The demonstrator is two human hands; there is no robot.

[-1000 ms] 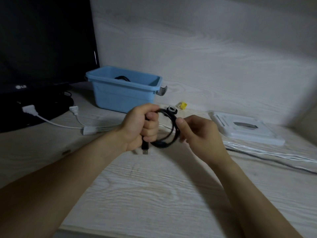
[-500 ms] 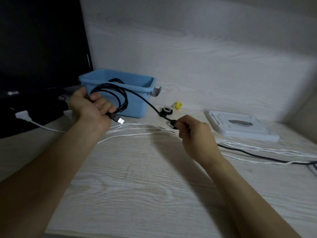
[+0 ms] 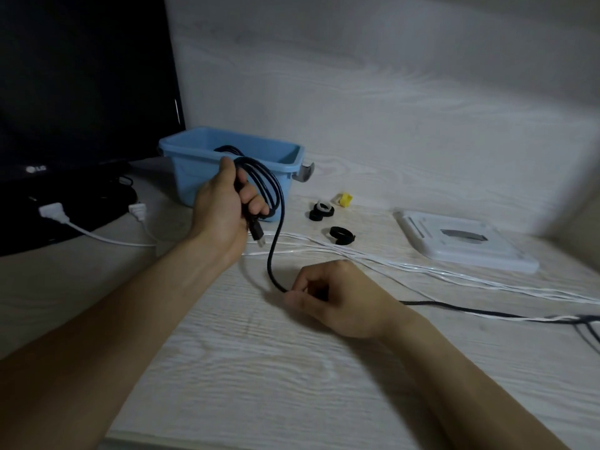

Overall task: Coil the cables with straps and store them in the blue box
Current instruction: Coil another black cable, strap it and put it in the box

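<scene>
My left hand (image 3: 224, 209) grips a few loops of a black USB cable (image 3: 272, 251) in front of the blue box (image 3: 198, 177); the USB plug hangs below my fingers. The cable drops from the loops to my right hand (image 3: 334, 297), which pinches it low near the desk. Past my right hand the black cable trails off to the right. A dark coil lies inside the box. Rolled black straps (image 3: 341, 235) lie on the desk right of the box, one pair with a white ring (image 3: 321, 212).
A black monitor (image 3: 81, 92) stands at the left with white plugs (image 3: 53, 212) at its base. Long white cables (image 3: 454, 274) run across the desk to the right. A flat white device (image 3: 464, 241) sits at the right, a small yellow piece (image 3: 344, 199) near the box.
My left hand moved right and now holds the loops upright in front of the box. My right hand slid down and toward me along the cable, drawing a new curve of slack.
</scene>
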